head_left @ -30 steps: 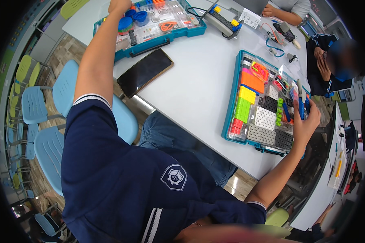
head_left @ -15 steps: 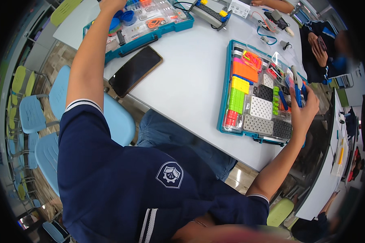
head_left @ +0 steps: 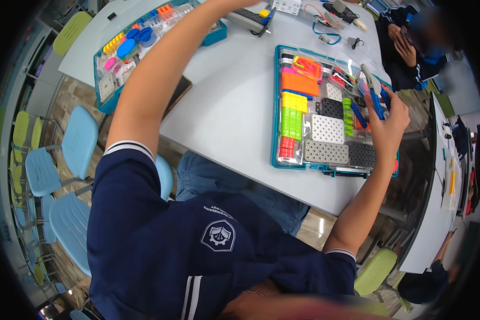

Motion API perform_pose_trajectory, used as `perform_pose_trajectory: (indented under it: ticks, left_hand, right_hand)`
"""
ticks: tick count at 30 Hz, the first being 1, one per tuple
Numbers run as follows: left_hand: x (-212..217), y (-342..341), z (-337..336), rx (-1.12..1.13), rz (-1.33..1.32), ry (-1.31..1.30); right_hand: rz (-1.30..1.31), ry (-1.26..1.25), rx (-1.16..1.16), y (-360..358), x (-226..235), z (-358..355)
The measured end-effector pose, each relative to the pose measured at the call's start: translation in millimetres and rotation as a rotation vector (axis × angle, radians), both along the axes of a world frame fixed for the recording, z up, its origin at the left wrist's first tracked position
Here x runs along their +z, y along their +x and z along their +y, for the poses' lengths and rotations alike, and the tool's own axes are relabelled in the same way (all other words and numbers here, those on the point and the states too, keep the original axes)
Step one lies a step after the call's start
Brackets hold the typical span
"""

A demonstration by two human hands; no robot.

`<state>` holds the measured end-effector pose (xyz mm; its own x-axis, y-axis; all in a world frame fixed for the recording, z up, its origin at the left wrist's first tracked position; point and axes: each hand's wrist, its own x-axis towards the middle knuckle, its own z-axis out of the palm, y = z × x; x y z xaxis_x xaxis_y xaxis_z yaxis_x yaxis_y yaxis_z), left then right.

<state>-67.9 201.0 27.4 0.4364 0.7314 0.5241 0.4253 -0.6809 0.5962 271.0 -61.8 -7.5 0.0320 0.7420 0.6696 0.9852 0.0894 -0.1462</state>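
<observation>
My right hand is closed round blue-handled pliers with grey jaws, held over the right side of a teal-edged parts case. Inside that case lie orange, yellow, green and red blocks and perforated white, grey and black plates. At the top edge my left hand is cut off by the frame, so its fingers do not show. It is nearest to a grey bar-shaped assembly with yellow pieces. Under my left forearm, a second teal case holds small coloured parts and blue-lidded tubs.
A dark phone lies mostly hidden behind my left arm at the white table's near edge. Cables and connectors and a white box are farther back. Another person's hands hold a phone at right. Blue chairs stand left.
My left arm has swung right, from over the left case towards the grey assembly, and now covers most of the phone. The pliers stay in my right hand. The whole view has shifted somewhat.
</observation>
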Motion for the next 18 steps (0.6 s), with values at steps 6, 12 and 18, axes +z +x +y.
perform_pose_trajectory:
  ticks: [6,12,18]
  left_hand:
    - [-33,107,10,-0.328,0.175,0.116]
    - [-48,154,32,-0.210,0.740,0.119]
    - [-39,157,22,-0.172,0.850,-0.042]
  right_hand:
    - [0.003,0.018,-0.012,6,-1,1]
    - [0.001,-0.010,-0.035,11,1,0]
    - [0.010,-0.017,-0.051,13,1,0]
